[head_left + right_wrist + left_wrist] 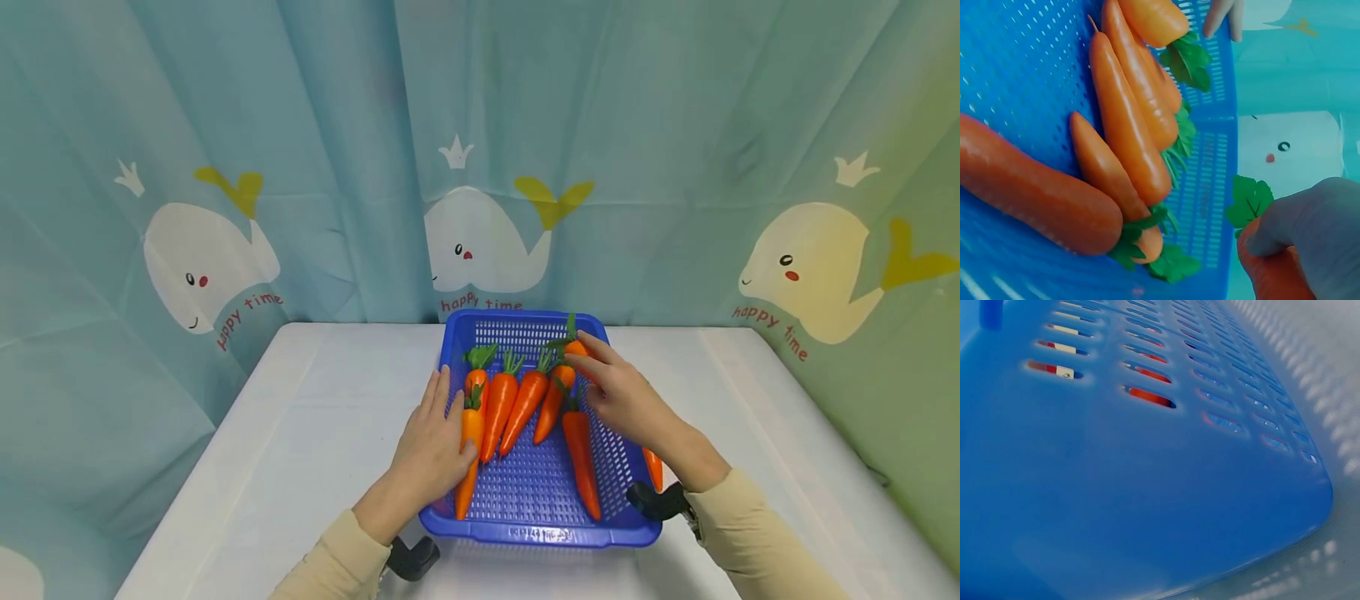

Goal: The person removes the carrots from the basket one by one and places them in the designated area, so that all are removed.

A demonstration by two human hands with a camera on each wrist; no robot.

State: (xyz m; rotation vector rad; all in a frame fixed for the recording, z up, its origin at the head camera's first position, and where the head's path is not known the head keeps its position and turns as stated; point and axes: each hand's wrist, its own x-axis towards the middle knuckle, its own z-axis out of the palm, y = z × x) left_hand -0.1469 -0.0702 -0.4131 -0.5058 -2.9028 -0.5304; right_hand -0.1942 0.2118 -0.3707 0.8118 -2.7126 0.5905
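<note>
A blue plastic basket [547, 533] holds several orange carrots with green tops. My right hand [622, 392] is over the basket's right side and pinches a carrot [1272, 275] near its leafy end; in the right wrist view this carrot overlaps the background beyond the rim. Below my right forearm, an orange carrot tip [652, 468] shows outside the basket wall. My left hand [431, 446] rests along the left rim with fingers extended, its thumb beside a lighter orange carrot [471, 429]. Only the basket's slotted wall [1147, 462] fills most of the left wrist view.
The basket stands on a white table [300, 450] near its back edge. Behind hangs a pale blue curtain [337, 125] printed with white whales. Inside the basket, a carrot [581, 458] lies apart at the right, and others lean together toward the back.
</note>
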